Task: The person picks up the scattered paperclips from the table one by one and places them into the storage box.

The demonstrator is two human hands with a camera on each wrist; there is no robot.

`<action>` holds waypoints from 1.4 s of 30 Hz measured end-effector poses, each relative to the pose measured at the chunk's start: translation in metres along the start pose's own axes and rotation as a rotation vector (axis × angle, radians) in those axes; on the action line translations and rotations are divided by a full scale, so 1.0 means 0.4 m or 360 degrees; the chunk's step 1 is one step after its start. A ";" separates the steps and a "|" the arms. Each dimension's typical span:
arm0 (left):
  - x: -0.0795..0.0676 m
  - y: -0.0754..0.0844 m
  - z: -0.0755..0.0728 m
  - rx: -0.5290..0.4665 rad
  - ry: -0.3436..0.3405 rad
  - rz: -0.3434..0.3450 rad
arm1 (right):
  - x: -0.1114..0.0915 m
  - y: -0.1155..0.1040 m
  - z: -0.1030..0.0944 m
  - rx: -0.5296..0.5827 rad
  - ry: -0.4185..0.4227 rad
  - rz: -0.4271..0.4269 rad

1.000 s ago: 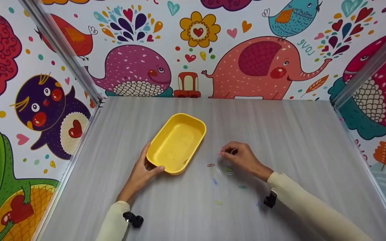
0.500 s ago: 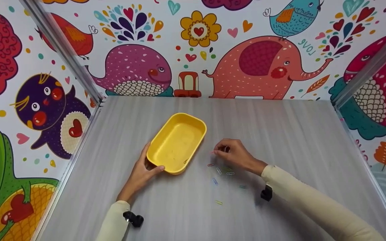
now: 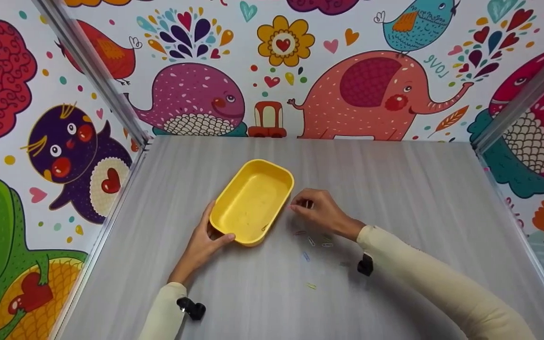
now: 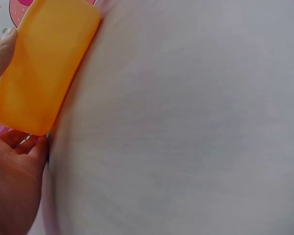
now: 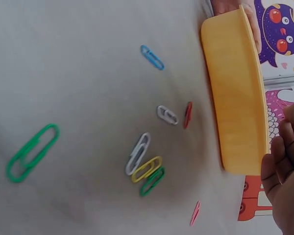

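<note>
A yellow plastic tray (image 3: 253, 200) stands on the table, with a small dark clip-like thing (image 3: 264, 228) at its near inner edge. My left hand (image 3: 202, 246) grips the tray's near left corner, thumb over the rim and fingers along the outer side. Just right of the tray, my right hand (image 3: 319, 210) pinches a small pink paper clip, mostly hidden by the fingertips. Below that hand lie loose paper clips, among them a blue one (image 5: 152, 58), a red one (image 5: 188, 115), a yellow one (image 5: 147, 169) and a large-looking green one (image 5: 33, 152).
A lime-yellow clip (image 3: 311, 286) lies nearer the front of the grey table (image 3: 395, 179). Cartoon-printed walls (image 3: 196, 99) and metal corner posts (image 3: 97, 71) bound the table at the back and sides. A pink clip (image 5: 195, 213) also rests on the table in the right wrist view.
My right hand has moved left and slightly away from me with the pink paper clip, closer to the tray's right side. The left hand keeps its grip on the tray.
</note>
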State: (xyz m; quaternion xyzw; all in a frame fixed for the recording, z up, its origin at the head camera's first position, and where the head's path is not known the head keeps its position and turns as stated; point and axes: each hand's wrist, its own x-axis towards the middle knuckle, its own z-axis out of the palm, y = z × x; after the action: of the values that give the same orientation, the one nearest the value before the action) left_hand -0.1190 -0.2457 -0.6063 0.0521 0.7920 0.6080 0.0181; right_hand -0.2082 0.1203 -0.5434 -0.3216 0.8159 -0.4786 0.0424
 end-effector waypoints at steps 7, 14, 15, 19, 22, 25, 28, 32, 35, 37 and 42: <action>-0.001 -0.003 -0.001 0.0001 0.0012 -0.0015 | 0.052 -0.019 0.025 -0.0082 -0.0037 -0.0028; -0.001 -0.003 -0.001 -0.0004 0.0003 -0.0025 | 0.089 -0.027 0.062 -0.0149 -0.0074 -0.0021; 0.000 -0.003 -0.001 -0.0014 0.0004 -0.0023 | 0.094 -0.026 0.067 -0.0152 -0.0083 -0.0029; 0.002 -0.004 -0.001 -0.0033 -0.0001 -0.0006 | 0.107 -0.022 0.081 -0.0177 -0.0114 -0.0056; 0.002 -0.004 0.000 -0.0029 -0.0005 0.0006 | 0.114 -0.023 0.085 -0.0188 -0.0131 -0.0051; 0.001 -0.004 0.000 -0.0021 -0.0004 0.0015 | 0.118 -0.028 0.086 -0.0198 -0.0145 -0.0029; 0.000 -0.005 0.001 -0.0023 -0.0004 0.0016 | 0.120 -0.031 0.088 -0.0222 -0.0163 -0.0011; -0.001 -0.006 0.003 -0.0019 -0.0005 0.0000 | 0.121 -0.030 0.095 -0.0269 -0.0182 -0.0018; -0.002 -0.007 0.003 0.0002 0.0001 -0.0009 | 0.125 -0.029 0.100 -0.0307 -0.0194 -0.0047; -0.002 -0.007 0.002 0.0007 0.0006 -0.0009 | 0.130 -0.030 0.102 -0.0317 -0.0208 -0.0073; -0.001 -0.004 0.000 0.0007 0.0002 -0.0003 | 0.140 -0.030 0.108 -0.0365 -0.0235 -0.0160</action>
State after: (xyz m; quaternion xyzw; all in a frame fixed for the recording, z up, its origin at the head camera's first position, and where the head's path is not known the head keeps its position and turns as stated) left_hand -0.1187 -0.2462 -0.6078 0.0510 0.7934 0.6063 0.0182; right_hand -0.2304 0.0519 -0.5437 -0.3992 0.8427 -0.3589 0.0411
